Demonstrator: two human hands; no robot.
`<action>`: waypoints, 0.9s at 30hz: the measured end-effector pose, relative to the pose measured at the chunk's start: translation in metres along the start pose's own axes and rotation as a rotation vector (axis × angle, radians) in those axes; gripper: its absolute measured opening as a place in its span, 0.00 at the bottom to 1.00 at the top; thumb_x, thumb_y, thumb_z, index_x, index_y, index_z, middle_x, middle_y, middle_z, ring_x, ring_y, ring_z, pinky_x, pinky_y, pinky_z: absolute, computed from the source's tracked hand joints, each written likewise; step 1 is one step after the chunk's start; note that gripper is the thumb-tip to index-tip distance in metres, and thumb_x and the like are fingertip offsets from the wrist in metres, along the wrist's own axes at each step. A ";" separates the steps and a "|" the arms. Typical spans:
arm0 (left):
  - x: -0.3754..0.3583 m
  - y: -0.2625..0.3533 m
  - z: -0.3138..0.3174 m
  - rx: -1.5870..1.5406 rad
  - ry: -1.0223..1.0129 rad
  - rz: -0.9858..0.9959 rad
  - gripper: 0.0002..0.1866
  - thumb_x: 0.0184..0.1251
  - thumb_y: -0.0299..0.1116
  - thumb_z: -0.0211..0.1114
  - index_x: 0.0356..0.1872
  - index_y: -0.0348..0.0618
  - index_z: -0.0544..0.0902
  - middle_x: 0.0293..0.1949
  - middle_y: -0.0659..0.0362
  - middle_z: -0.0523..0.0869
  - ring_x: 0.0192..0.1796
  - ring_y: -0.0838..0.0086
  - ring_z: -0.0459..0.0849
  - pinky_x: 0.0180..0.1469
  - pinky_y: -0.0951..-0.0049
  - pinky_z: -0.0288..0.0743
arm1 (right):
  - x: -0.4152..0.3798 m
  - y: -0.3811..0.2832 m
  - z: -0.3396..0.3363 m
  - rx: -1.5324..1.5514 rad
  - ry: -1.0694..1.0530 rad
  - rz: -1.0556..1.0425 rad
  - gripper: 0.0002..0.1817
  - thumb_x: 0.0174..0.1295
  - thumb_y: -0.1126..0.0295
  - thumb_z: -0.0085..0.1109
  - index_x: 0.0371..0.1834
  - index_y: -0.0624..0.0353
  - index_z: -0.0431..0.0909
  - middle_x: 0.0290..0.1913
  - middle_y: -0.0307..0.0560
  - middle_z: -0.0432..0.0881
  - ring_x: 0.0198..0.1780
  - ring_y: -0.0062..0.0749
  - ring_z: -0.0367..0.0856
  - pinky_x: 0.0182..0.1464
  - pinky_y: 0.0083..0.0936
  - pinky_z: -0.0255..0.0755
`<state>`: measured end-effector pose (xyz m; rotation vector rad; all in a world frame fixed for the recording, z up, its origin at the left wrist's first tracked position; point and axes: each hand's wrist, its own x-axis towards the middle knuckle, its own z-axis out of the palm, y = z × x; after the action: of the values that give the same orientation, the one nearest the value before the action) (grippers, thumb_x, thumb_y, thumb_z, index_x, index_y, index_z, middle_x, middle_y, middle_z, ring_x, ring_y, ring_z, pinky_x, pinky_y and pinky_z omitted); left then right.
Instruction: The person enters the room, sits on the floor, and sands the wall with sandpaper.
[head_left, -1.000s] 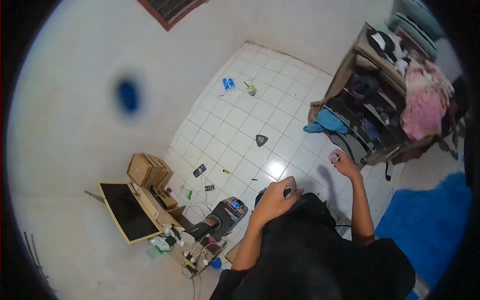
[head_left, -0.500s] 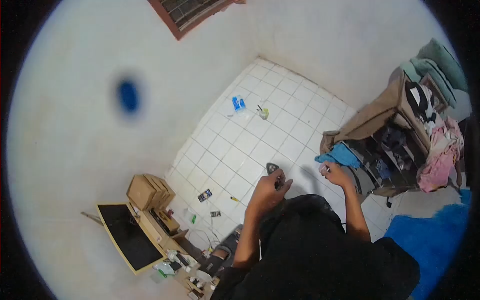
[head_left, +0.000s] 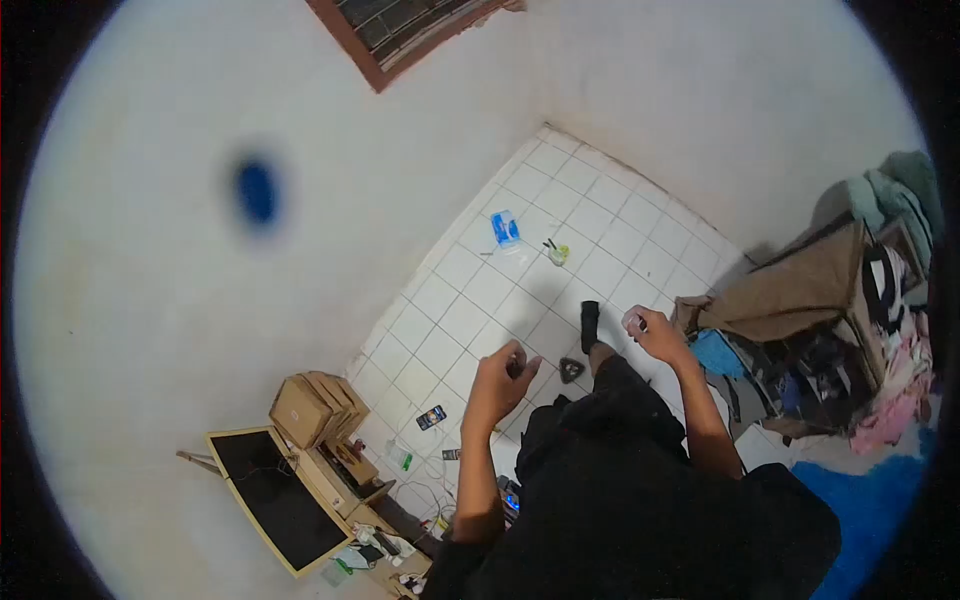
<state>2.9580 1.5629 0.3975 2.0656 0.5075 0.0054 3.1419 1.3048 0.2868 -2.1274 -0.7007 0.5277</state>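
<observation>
My left hand [head_left: 500, 385] is raised above the tiled floor, its fingers curled round something dark that I cannot make out, the thumb standing apart. To the right, my right hand [head_left: 660, 338] is closed on a small pale object [head_left: 633, 321], too small to name. Between and below the hands, a dark, roughly triangular object [head_left: 571, 371] lies on the tiles. Beside it my foot in a black sock [head_left: 590, 326] is stretched forward.
A blue-and-white packet [head_left: 505, 229] and a greenish cup [head_left: 558, 254] are on the floor ahead. A phone [head_left: 431, 417] lies left, near a monitor [head_left: 280, 498] and cardboard boxes [head_left: 303, 410]. A brown cloth-covered rack [head_left: 790, 300] with clothes stands right.
The view has shifted, and floor objects appear lower and further right. My left hand has moved left, away from the triangular object. The black-socked foot has come into view.
</observation>
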 end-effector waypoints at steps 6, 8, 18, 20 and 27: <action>0.051 -0.024 -0.014 -0.022 0.159 0.023 0.17 0.63 0.34 0.68 0.25 0.36 0.70 0.16 0.51 0.68 0.20 0.71 0.61 0.24 0.67 0.61 | 0.111 0.045 0.016 -0.016 -0.147 0.046 0.10 0.64 0.67 0.55 0.41 0.62 0.78 0.33 0.57 0.82 0.35 0.49 0.82 0.41 0.37 0.74; 0.073 -0.027 -0.022 -0.029 0.222 -0.073 0.17 0.62 0.34 0.68 0.24 0.36 0.70 0.15 0.52 0.68 0.20 0.71 0.61 0.24 0.67 0.61 | 0.160 0.062 0.020 -0.167 -0.261 -0.010 0.11 0.63 0.64 0.56 0.42 0.60 0.78 0.36 0.57 0.84 0.38 0.48 0.83 0.43 0.40 0.75; 0.153 0.009 -0.055 -0.123 0.469 -0.357 0.16 0.63 0.34 0.66 0.23 0.37 0.71 0.13 0.58 0.67 0.19 0.77 0.62 0.23 0.69 0.59 | 0.425 -0.012 -0.029 -0.285 -0.390 -0.216 0.11 0.62 0.65 0.58 0.40 0.61 0.78 0.31 0.53 0.83 0.33 0.42 0.83 0.40 0.36 0.76; 0.154 0.010 -0.049 -0.158 0.529 -0.444 0.16 0.63 0.33 0.67 0.23 0.37 0.70 0.14 0.60 0.67 0.20 0.80 0.62 0.22 0.71 0.58 | 0.455 -0.028 -0.036 -0.275 -0.376 -0.249 0.10 0.62 0.66 0.58 0.40 0.61 0.78 0.31 0.53 0.83 0.34 0.42 0.83 0.40 0.37 0.76; 0.170 0.029 -0.056 -0.127 0.540 -0.548 0.15 0.64 0.34 0.67 0.25 0.37 0.73 0.16 0.60 0.72 0.22 0.79 0.65 0.26 0.71 0.63 | 0.477 -0.033 -0.025 -0.222 -0.470 -0.218 0.13 0.63 0.63 0.55 0.40 0.62 0.76 0.37 0.58 0.84 0.43 0.51 0.84 0.47 0.40 0.76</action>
<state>3.1119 1.6570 0.4176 1.7294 1.3545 0.2687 3.5081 1.6125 0.2677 -2.1070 -1.2896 0.8749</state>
